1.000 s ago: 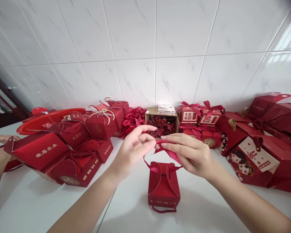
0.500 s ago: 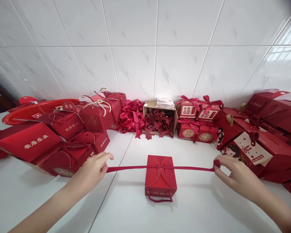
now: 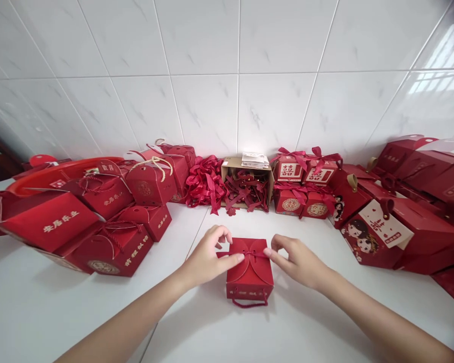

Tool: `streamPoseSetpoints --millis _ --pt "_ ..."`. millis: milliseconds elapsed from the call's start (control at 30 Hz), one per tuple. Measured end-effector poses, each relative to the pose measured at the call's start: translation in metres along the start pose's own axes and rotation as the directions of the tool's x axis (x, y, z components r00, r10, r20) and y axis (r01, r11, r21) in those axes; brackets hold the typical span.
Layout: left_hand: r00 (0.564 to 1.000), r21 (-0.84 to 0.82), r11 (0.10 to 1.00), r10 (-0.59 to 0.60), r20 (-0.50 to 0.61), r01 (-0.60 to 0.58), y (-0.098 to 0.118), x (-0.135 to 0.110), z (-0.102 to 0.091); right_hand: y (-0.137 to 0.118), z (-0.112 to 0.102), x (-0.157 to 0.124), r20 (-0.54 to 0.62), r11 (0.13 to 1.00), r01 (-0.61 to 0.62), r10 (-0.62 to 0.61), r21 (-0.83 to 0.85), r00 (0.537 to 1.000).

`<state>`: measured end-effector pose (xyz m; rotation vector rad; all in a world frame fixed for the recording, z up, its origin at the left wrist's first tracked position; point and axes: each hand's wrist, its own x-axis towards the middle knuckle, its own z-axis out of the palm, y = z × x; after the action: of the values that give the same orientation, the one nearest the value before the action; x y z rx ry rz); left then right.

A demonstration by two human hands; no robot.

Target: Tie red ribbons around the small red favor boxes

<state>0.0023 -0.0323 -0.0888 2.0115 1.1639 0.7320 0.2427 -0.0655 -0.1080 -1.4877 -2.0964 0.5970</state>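
Note:
A small red gift box sits on the white table in front of me, its curved top flaps folded together. Across its top runs a dark red ribbon, crossed or knotted at the middle slots. My left hand is at the box's left side, thumb on the ribbon by the knot, fingers curled round its left part. At the right edge, my right hand pinches the ribbon between thumb and finger. A cord handle hangs at the box's near side. The ribbon's loose ends are mostly hidden.
Several red gift boxes stand at left by a red tray. Along the tiled wall lie a ribbon heap, a cardboard box of dark red pieces, and stacked bow-tied boxes. Larger red boxes crowd the right.
Both hands have come inward from far out on either side to the top of the box. The ribbon, stretched straight out before, is now gathered close to the knot.

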Motion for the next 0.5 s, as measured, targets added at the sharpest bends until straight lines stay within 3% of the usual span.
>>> streamPoseSetpoints --millis 233,400,500 --pt "0.991 -0.108 0.988 -0.106 0.082 0.114 -0.005 -0.007 0.017 -0.003 0.009 0.004 0.078 0.969 -0.064 0.047 0.237 0.996" --pt "0.994 -0.127 0.987 -0.093 0.051 0.099 -0.004 -0.010 0.017 -0.016 -0.001 0.000 0.143 0.955 0.091 -0.136 0.282 0.980" --pt "0.995 -0.116 0.989 -0.086 0.046 0.091 -0.004 -0.009 0.017 -0.023 -0.004 0.000 0.165 0.966 0.107 -0.148 0.236 0.975"
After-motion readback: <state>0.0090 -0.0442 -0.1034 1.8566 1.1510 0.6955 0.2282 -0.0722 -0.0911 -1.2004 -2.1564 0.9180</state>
